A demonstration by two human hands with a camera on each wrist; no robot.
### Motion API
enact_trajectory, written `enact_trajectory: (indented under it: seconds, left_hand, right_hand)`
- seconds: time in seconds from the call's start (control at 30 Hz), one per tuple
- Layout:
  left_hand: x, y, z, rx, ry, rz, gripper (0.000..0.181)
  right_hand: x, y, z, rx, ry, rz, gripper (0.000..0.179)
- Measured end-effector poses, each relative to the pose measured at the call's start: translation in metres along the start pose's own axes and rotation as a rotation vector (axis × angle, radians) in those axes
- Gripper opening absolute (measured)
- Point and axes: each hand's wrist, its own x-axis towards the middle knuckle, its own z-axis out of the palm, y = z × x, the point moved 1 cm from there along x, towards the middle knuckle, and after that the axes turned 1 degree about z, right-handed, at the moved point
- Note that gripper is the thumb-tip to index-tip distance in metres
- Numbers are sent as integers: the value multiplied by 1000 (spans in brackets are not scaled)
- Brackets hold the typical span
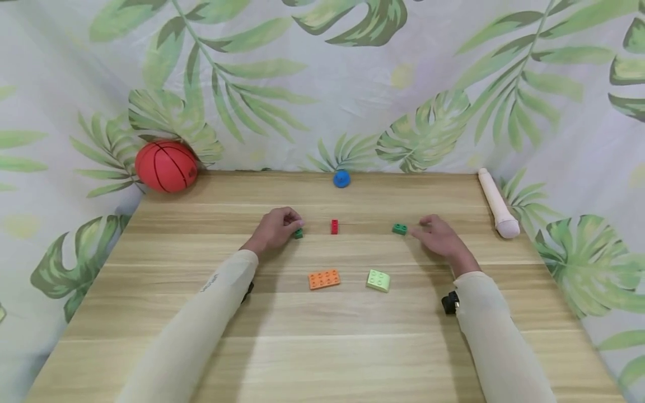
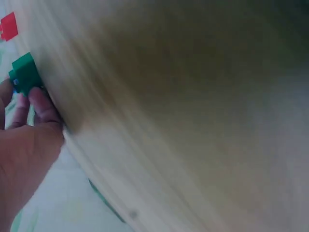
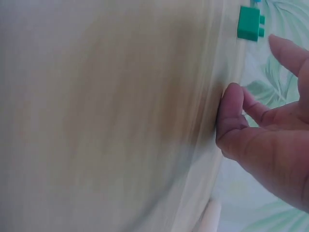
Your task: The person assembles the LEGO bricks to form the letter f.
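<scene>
On the left, a small dark green building brick [image 1: 299, 234] sits at the fingertips of my left hand [image 1: 274, 228]. In the left wrist view the fingers and thumb pinch this green brick [image 2: 26, 72] at its near end. A second green brick [image 1: 400, 229] lies on the wooden table to the right. My right hand [image 1: 438, 238] is just beside it, apart from it, with fingers loosely bent and nothing between them. The right wrist view shows that green brick [image 3: 249, 23] beyond the fingertips. Between the two hands stands a narrow red brick [image 1: 335, 226].
Nearer the front of the table [image 1: 312, 358] lie an orange brick [image 1: 324, 279] and a light green brick [image 1: 378, 280]. Along the back are a red basketball [image 1: 167, 166] and a small blue object [image 1: 341, 178]. A pale toy microphone [image 1: 499, 204] lies by the right edge.
</scene>
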Motion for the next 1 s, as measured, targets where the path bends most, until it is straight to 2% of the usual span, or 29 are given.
enact_trajectory:
  seconds: [0.13, 0.3, 0.4, 0.6, 0.77, 1.0]
  left_hand:
    - [1, 5, 8, -34, -33, 38, 29]
    - [-2, 7, 8, -60, -131, 54, 39]
    - [-4, 7, 6, -60, -174, 54, 41]
    - [-3, 7, 3, -88, -185, 102, 31]
    - [0, 1, -2, -138, -219, 123, 40]
    - [1, -3, 2, -95, -209, 120, 38]
  right_hand:
    - [13, -14, 16, 13, -25, -15, 75]
    - [27, -29, 32, -78, 27, -79, 52]
    - [29, -33, 36, -126, 56, -89, 39]
    - [22, -31, 33, -86, 24, -74, 36]
    - [21, -32, 34, -83, 33, -88, 36]
    - [21, -29, 34, -76, 9, -124, 26]
